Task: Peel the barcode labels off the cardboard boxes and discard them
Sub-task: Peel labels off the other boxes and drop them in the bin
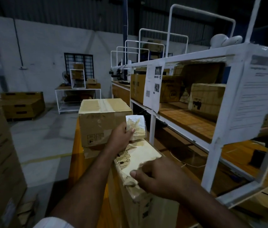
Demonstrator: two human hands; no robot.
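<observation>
Label (136,125) looks peeled, or nearly so, pinched in the left hand (123,136) above the 12 o'clock end of the near box (142,156). Right hand (156,177) rests on its 6 o'clock corner, thumb at the torn edge; grip too blurred to tell. Next comes discarding; no bin in view. Second box (99,122) waits at 11 o'clock.

White metal rack (211,162) on the right (printed sheets (152,89) taped on), barred window (78,63) beyond
</observation>
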